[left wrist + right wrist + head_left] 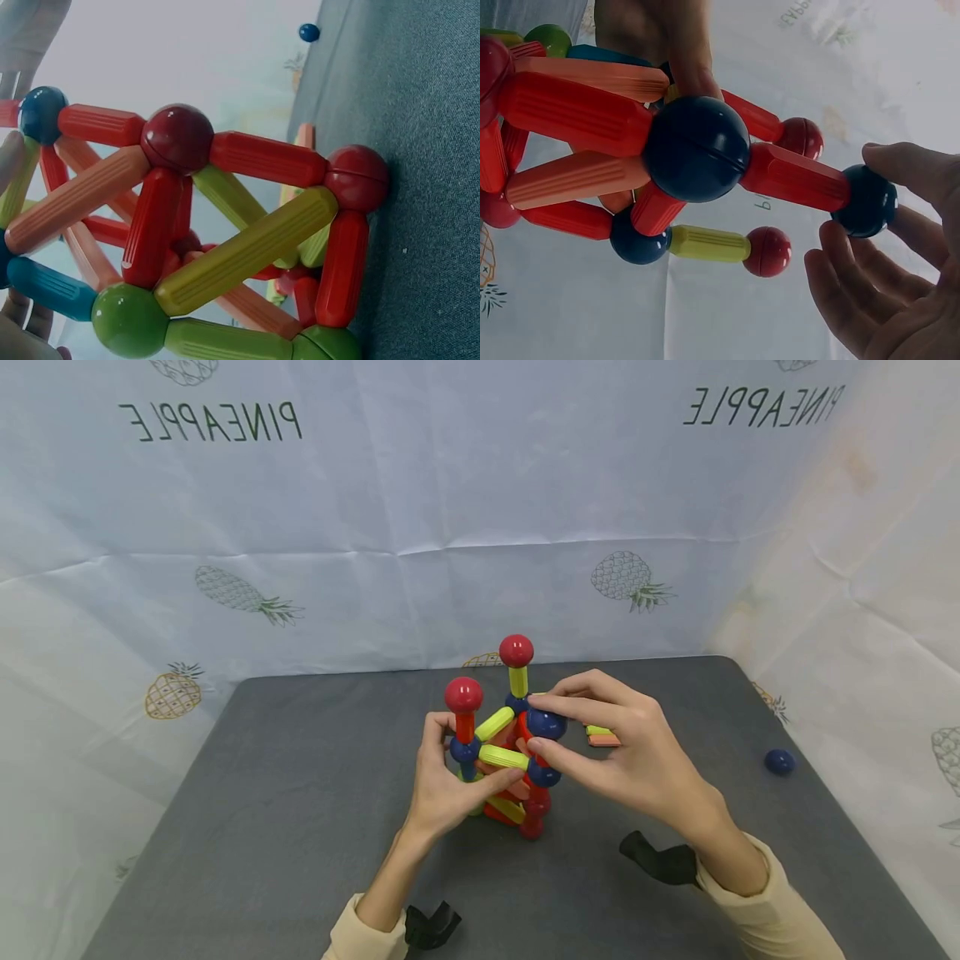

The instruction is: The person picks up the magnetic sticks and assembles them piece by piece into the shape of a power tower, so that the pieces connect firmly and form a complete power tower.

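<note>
A tower of balls and ribbed rods (504, 758) stands on the grey table; it looks like a magnetic building set. Gripping its upper left side is my left hand (448, 787), with the thumb across a yellow rod and the other fingers partly hidden behind. My right hand (633, 743) pinches a dark blue ball (866, 201) between thumb and fingers. That ball sits at the end of an upright red rod (799, 176), above another blue ball (697, 148) at the tower's corner. Red balls (463, 695) top two other posts. Lower down are green balls (131, 321).
One loose blue ball (780, 762) lies near the right edge of the table (315, 793). Behind my right hand, a few yellow and orange rods (603, 737) lie together. A white pineapple-print cloth (480, 485) hangs at the back and sides.
</note>
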Demonstrator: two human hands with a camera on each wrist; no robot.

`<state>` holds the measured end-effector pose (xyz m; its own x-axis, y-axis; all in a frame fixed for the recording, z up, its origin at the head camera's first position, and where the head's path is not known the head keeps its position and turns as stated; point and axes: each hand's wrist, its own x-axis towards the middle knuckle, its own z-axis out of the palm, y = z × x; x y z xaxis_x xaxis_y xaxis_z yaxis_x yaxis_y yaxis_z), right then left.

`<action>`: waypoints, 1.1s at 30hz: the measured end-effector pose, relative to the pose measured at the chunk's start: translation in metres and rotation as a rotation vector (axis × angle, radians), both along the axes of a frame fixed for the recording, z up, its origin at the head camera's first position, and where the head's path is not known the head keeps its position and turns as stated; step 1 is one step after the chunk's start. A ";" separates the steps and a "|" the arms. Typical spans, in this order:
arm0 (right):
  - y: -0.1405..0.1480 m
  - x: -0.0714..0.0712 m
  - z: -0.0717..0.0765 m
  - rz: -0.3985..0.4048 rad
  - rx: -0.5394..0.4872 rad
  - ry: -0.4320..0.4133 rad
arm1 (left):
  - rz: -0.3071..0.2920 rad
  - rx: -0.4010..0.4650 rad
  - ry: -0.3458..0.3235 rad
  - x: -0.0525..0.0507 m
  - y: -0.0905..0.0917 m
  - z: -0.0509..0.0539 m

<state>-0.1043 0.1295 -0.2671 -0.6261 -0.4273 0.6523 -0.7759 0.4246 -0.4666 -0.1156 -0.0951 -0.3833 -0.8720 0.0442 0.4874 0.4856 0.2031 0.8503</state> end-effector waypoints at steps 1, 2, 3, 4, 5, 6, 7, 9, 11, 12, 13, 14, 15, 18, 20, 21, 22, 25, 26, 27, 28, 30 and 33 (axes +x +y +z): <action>0.001 0.001 0.000 -0.009 0.002 -0.008 | -0.001 -0.004 0.001 0.000 0.000 0.000; 0.002 0.001 0.000 -0.017 0.004 -0.018 | -0.003 -0.005 0.000 0.000 -0.001 0.000; 0.003 0.002 -0.001 -0.024 0.006 -0.028 | -0.005 -0.006 0.003 0.000 -0.001 -0.001; 0.004 0.003 -0.001 -0.028 0.007 -0.040 | -0.005 -0.005 0.008 0.000 -0.002 -0.001; 0.004 0.003 -0.001 -0.030 0.009 -0.052 | -0.006 0.000 0.019 -0.001 -0.002 -0.001; 0.005 0.003 -0.001 -0.027 0.007 -0.062 | -0.008 0.005 0.032 -0.001 -0.003 -0.001; 0.006 0.003 -0.001 -0.023 0.000 -0.073 | -0.010 0.008 0.056 -0.002 -0.003 -0.001; 0.010 0.001 -0.002 -0.018 -0.022 -0.077 | -0.008 0.012 0.097 -0.003 -0.004 -0.001; 0.018 -0.007 -0.007 -0.029 -0.064 -0.067 | -0.007 0.012 0.132 -0.005 -0.005 0.000; 0.022 -0.013 -0.011 -0.042 -0.089 -0.063 | -0.005 0.005 0.143 -0.005 -0.005 0.000; 0.028 -0.021 -0.016 -0.066 -0.102 -0.061 | 0.000 -0.002 0.154 -0.006 -0.005 0.001; 0.034 -0.030 -0.023 -0.101 -0.096 -0.064 | 0.004 -0.007 0.155 -0.006 -0.005 0.002; 0.040 -0.039 -0.032 -0.137 -0.074 -0.074 | 0.008 -0.010 0.156 -0.006 -0.005 0.002; 0.059 -0.064 -0.066 -0.243 0.106 -0.183 | 0.024 -0.024 0.185 -0.006 -0.006 0.003; 0.071 -0.076 -0.091 -0.288 0.273 -0.291 | 0.029 -0.026 0.200 -0.006 -0.006 0.003; 0.076 -0.080 -0.102 -0.301 0.341 -0.349 | 0.031 -0.028 0.206 -0.007 -0.006 0.003; 0.081 -0.083 -0.113 -0.313 0.404 -0.403 | 0.028 -0.030 0.210 -0.007 -0.006 0.004; 0.090 -0.089 -0.137 -0.321 0.524 -0.497 | 0.000 -0.045 0.201 -0.008 -0.011 0.004; 0.092 -0.090 -0.143 -0.318 0.546 -0.499 | -0.016 -0.058 0.198 -0.008 -0.013 0.004; 0.093 -0.091 -0.147 -0.315 0.560 -0.496 | -0.033 -0.077 0.198 -0.009 -0.016 0.004; 0.094 -0.091 -0.151 -0.312 0.572 -0.485 | -0.055 -0.097 0.200 -0.010 -0.020 0.005; 0.095 -0.091 -0.155 -0.309 0.576 -0.456 | -0.099 -0.142 0.203 -0.011 -0.027 0.005; 0.094 -0.091 -0.160 -0.318 0.568 -0.415 | -0.132 -0.201 0.201 -0.010 -0.036 0.007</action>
